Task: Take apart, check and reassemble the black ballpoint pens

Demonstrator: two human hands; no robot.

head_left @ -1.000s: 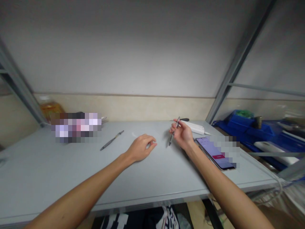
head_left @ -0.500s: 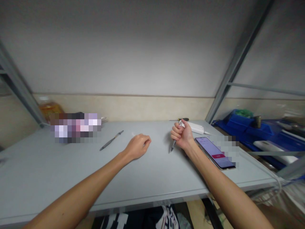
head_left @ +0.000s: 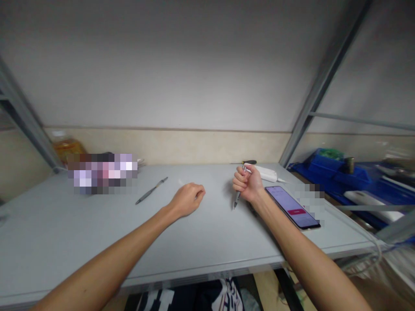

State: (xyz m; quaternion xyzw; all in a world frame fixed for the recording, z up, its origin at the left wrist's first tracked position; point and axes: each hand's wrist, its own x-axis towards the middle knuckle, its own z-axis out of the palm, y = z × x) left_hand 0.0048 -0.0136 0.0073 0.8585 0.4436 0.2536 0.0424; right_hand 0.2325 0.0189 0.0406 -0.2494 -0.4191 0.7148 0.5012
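My right hand (head_left: 248, 183) is wrapped round a grey pen (head_left: 237, 200), its tip pointing down toward the desk and the thumb at its top end. On the grey desk (head_left: 201, 242) rests my left hand (head_left: 188, 199), its fingers curled in and nothing visible in them. A second grey pen (head_left: 151, 190) lies slantwise on the desktop, to the left of that hand.
A phone (head_left: 292, 207) with a lit screen lies beside my right forearm. Behind my right hand are a white power strip (head_left: 267, 174) and a screwdriver (head_left: 249, 162). Blue trays (head_left: 327, 166) are at the right, a bottle (head_left: 68, 147) at the back left.
The thumb of my right hand has lowered slightly onto the pen's top end, and the pen's tip sits a little lower. My left hand has barely moved.
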